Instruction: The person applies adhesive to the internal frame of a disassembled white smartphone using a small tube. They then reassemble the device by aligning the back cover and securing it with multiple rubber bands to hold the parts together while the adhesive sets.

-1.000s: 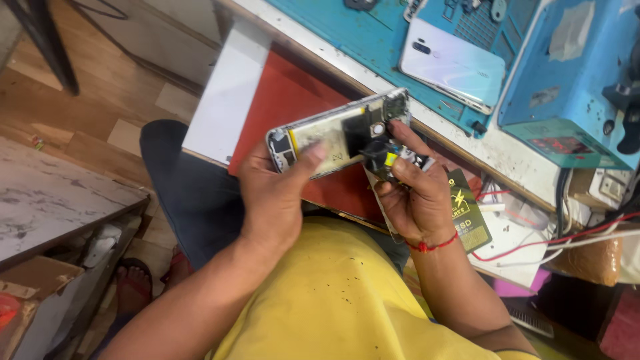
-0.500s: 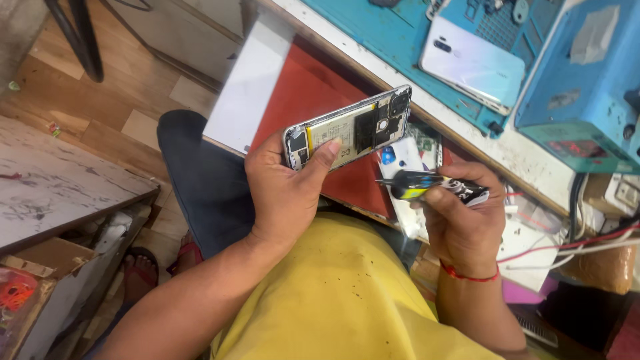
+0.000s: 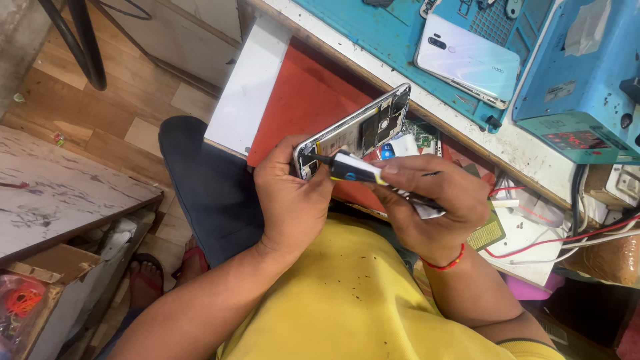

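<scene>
Left hand (image 3: 293,200) grips opened phone (image 3: 357,130) at lower end; right hand (image 3: 430,203) clamps screwdriver (image 3: 353,170), tip on phone.

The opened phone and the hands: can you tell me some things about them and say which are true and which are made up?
1. The left hand holds the opened phone. True.
2. The right hand is empty. False: it grips a screwdriver with a black and yellow handle.
3. The screwdriver tip points at the lower end of the opened phone. True.
4. A white phone lies on the blue mat. True.
5. The white phone is stacked on the opened phone. False: it lies apart, further back on the bench.
6. The right wrist wears a green watch. False: it wears a red thread.
</scene>
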